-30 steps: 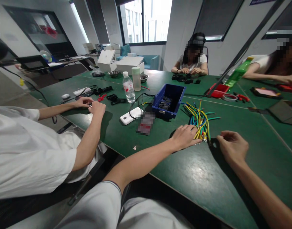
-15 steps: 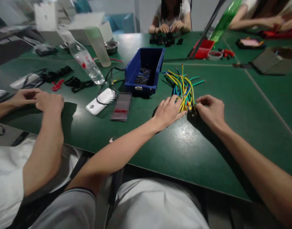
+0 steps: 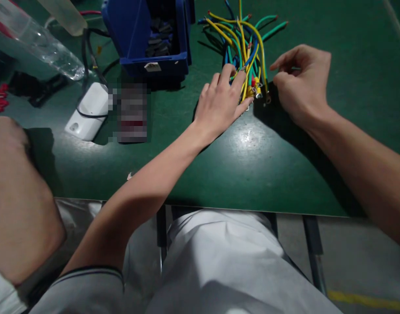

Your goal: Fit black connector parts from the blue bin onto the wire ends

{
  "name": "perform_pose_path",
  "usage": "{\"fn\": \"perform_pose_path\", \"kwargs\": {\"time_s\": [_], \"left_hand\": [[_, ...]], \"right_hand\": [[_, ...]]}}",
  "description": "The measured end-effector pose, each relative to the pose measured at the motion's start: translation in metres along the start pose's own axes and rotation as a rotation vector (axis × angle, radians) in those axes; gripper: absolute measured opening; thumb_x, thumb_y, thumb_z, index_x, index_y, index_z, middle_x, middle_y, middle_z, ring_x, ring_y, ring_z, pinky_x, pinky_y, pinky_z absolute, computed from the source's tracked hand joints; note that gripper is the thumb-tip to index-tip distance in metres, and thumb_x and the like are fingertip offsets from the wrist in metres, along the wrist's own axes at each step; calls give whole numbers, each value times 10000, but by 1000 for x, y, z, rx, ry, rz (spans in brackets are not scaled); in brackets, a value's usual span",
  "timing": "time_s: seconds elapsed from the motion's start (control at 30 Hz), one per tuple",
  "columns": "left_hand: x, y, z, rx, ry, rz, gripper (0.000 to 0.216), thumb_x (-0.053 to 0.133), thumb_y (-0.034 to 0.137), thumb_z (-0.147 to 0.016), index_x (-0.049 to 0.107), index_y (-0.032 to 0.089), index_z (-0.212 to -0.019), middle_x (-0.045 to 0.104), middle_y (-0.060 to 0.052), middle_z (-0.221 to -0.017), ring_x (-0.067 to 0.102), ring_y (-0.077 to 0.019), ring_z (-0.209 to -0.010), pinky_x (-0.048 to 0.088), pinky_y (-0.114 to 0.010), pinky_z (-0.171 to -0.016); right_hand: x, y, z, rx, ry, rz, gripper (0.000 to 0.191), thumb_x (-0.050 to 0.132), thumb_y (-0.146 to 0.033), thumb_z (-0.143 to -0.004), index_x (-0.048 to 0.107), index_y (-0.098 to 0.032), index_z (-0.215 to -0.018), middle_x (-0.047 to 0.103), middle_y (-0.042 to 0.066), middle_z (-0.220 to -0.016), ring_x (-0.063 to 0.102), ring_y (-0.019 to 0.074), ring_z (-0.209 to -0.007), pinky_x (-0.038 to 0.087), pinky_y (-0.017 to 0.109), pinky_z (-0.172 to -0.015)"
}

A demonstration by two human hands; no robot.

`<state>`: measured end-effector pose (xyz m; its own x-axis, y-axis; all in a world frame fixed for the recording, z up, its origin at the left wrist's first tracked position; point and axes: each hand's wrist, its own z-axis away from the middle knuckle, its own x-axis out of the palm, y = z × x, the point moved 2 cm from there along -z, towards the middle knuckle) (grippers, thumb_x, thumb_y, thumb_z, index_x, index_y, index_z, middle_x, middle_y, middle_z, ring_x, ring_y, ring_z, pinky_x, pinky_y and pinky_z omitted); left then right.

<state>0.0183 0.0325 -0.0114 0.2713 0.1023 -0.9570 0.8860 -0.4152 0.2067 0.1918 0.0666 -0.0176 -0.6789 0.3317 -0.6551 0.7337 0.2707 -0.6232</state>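
2 hands [image 3: 217, 98] [image 3: 306, 83] by 1 wire bundle [image 3: 248, 56]

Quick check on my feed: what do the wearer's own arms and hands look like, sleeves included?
Both the left hand and the right hand are ungloved, with no watch on either wrist. The left sleeve is short and pale grey, with dark trim at the hem. The right forearm is bare; its sleeve is out of view.

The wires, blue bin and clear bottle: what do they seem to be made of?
Wires: probably metal inside smooth plastic, by coloured covers and shiny end rings.
Blue bin: likely plastic, satin, one even colour.
Clear bottle: probably plastic, glossy, see-through with highlights.
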Motion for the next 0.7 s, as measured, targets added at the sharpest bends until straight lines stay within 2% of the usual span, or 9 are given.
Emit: {"fn": "perform_pose_path", "kwargs": {"time_s": [0.17,0.27,0.47,0.6,0.63,0.67,0.7], "left_hand": [[10,-5,-2,35,22,-11,511,207,574,-939,322,221,-1291,334,-89,-1293,376,-329,-1267,327,-512,-995],[16,-8,-3,63,70,-36,542,111,568,-937,298,211,-1299,318,-85,-1271,343,-345,-1292,297,-547,-991],[13,-8,-4,64,50,-3,548,133,561,-926,352,186,-1259,332,-85,-1262,389,-324,-1261,326,-530,-972],[9,-6,-3,59,52,-8,543,184,588,-920,367,197,-1249,357,-81,-1260,418,-302,-1235,353,-494,-967],[9,-6,-3,59,60,-19,542,183,588,-922,369,197,-1249,364,-81,-1254,416,-302,-1236,353,-491,-969],[9,-6,-3,60,70,-31,543,160,577,-928,369,194,-1252,368,-81,-1246,409,-303,-1242,351,-493,-969],[9,-7,-3,62,81,-41,547,121,557,-935,369,191,-1256,370,-80,-1237,400,-306,-1250,348,-501,-967]], "right_hand": [[-1,0,0,-21,8,-10,532,209,-193,-720,599,144,-854,521,-52,-670,607,93,-846,306,181,-640],[-3,0,-1,-66,60,-25,462,250,-148,-727,613,114,-841,552,-32,-696,612,94,-854,336,166,-670],[0,-10,4,-76,82,18,419,212,-142,-744,574,68,-764,442,-58,-664,613,96,-853,352,209,-705],[-14,-39,26,-89,176,9,253,339,-155,-711,561,-40,-749,425,-58,-666,607,95,-820,387,223,-711],[-21,-50,35,-61,175,18,221,379,-185,-696,563,-77,-754,445,-48,-682,610,101,-821,395,226,-707],[-29,-62,43,30,114,36,189,419,-231,-681,565,-125,-739,458,-44,-674,612,93,-784,407,218,-690],[-37,-73,54,197,-26,55,135,461,-267,-658,555,-173,-684,466,-44,-637,605,79,-710,422,204,-655]]}}
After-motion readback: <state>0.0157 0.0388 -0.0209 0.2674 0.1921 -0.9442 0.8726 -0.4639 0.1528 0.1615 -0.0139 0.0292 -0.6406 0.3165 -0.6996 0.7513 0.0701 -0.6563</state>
